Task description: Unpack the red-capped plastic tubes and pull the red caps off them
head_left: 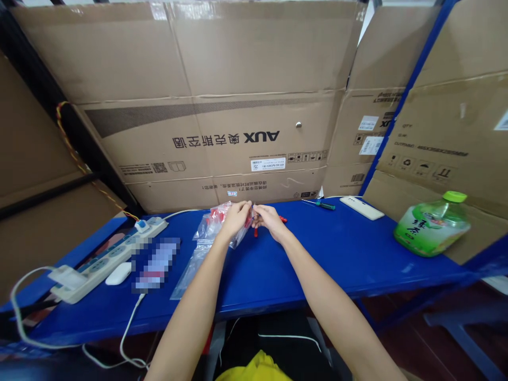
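Note:
My left hand (237, 218) is closed with its fingertips pinched on the upper right part of a clear plastic bag (198, 262) with red items (219, 212) inside. My right hand (270, 220) is just to the right, its fingertips almost touching the left ones. Its fingers are bent together in a pinch, and what is between them is too small to make out. A small red piece (256, 232) shows under the right fingers, and another red piece (283, 219) lies just beyond that hand on the blue table (317, 254).
A green-handled screwdriver (325, 205), a white phone (362, 208) and a green bottle (432, 227) are on the right. At the left lie a power strip (107, 259), a white mouse (118, 273) and a phone with a blurred screen (156, 264). Cardboard (238, 69) walls the back.

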`<action>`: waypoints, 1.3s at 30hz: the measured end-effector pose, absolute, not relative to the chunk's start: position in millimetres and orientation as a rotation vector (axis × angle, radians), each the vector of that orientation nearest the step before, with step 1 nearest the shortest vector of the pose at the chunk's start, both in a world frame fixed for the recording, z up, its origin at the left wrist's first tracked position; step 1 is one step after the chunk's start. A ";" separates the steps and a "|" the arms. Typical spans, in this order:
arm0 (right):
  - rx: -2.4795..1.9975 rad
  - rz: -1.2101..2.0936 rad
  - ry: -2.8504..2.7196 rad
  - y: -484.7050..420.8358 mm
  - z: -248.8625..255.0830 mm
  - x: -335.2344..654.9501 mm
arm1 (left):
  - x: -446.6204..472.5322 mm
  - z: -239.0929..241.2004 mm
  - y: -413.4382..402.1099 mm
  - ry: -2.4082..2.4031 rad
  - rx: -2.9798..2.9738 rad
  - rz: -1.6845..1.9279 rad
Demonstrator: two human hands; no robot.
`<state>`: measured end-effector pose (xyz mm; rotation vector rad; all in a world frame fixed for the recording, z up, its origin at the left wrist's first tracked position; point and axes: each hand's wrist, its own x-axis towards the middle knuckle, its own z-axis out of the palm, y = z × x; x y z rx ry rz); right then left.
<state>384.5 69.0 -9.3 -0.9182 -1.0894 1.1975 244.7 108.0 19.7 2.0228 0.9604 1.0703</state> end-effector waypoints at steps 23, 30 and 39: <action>-0.796 1.234 -1.090 62.0 -3.7 385.5 | 238.7 21.9 110.1 0.861 1.831 1.013; -0.918 0.889 -1.031 68.7 -11.7 378.0 | 247.7 24.9 100.7 0.933 2.041 1.215; -0.990 0.816 -0.963 73.4 -16.6 369.3 | 250.0 13.4 109.7 0.918 2.040 1.221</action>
